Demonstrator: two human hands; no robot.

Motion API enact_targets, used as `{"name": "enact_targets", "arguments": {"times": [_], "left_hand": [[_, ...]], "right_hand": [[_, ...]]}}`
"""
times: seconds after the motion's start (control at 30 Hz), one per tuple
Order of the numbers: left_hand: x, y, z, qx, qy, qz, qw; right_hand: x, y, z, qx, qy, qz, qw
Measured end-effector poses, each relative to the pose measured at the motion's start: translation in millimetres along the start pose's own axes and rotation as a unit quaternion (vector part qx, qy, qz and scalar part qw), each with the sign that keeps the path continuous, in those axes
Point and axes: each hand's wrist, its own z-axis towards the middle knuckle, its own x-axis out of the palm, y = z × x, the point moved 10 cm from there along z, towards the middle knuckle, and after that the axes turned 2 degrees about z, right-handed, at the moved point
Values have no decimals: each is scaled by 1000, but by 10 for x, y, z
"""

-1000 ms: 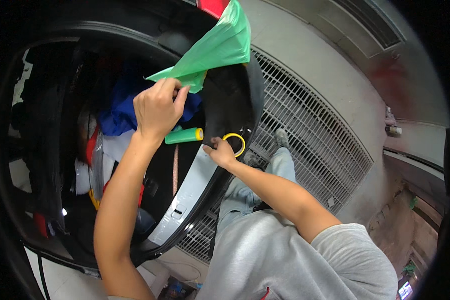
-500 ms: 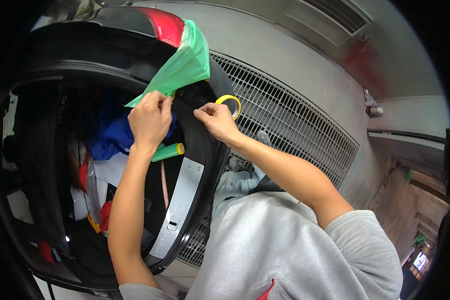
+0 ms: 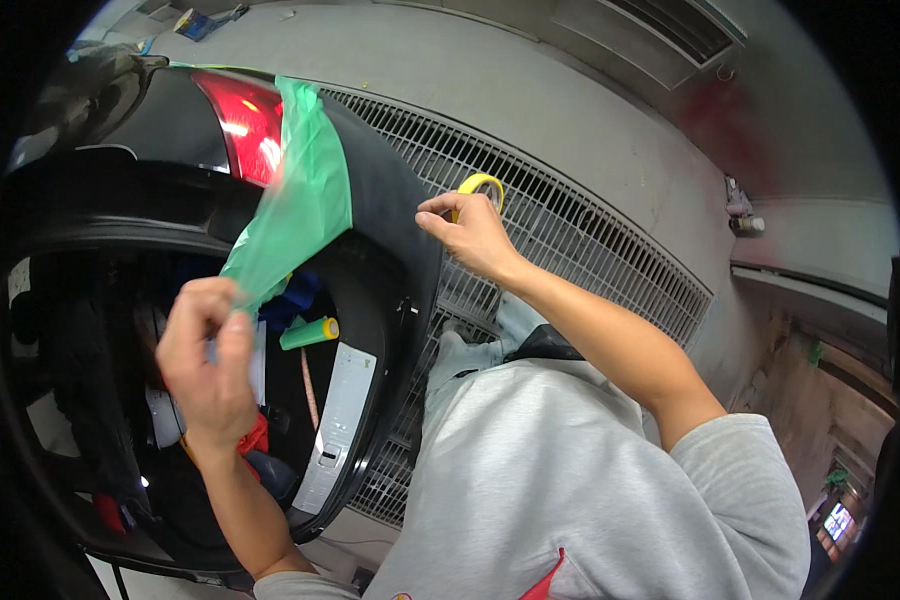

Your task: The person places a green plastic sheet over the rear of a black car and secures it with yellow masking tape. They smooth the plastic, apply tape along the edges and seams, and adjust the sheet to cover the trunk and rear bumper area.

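A sheet of green masking film [image 3: 315, 185] hangs from beside the red tail light [image 3: 245, 120] of a dark car. Its lower end reaches the fingers of my left hand [image 3: 212, 365], which is smeared by motion; whether they grip the film, I cannot tell. To the right, my right hand [image 3: 475, 235] is closed, thumb and forefinger near each other, with a roll of yellow tape [image 3: 498, 187] held against its far side. A green roll with a yellow end [image 3: 310, 333] lies inside the car's open trunk, below the film.
The trunk edge carries a pale sill plate [image 3: 335, 430]. Red cloth [image 3: 255, 437] and other loose things lie inside. Floor grating [image 3: 570, 240] runs beside the car, with a wall fixture [image 3: 745, 222] farther right. A can [image 3: 195, 25] stands at the far left.
My left hand has moved left and toward me, and the film's lower end has shifted that way. My right hand has moved slightly right with the tape. The view has shifted over the car.
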Motion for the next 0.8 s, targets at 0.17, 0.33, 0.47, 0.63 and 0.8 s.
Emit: {"name": "enact_targets", "arguments": {"times": [0.17, 0.33, 0.47, 0.63, 0.8], "left_hand": [[-494, 52, 310, -89, -122, -103, 983], [-928, 166, 629, -97, -181, -192, 960], [-1082, 164, 846, -58, -175, -205, 961], [-1351, 152, 833, 62, -188, -11, 980], [-1798, 440, 452, 17, -115, -66, 991]], "right_hand": [[-325, 452, 542, -37, 39, -23, 998], [-274, 906, 1167, -115, 53, -64, 990], [47, 1177, 1718, -146, 83, -104, 980], [507, 1245, 2599, -142, 118, -130, 974], [894, 813, 3506, -89, 169, -226, 955]]}}
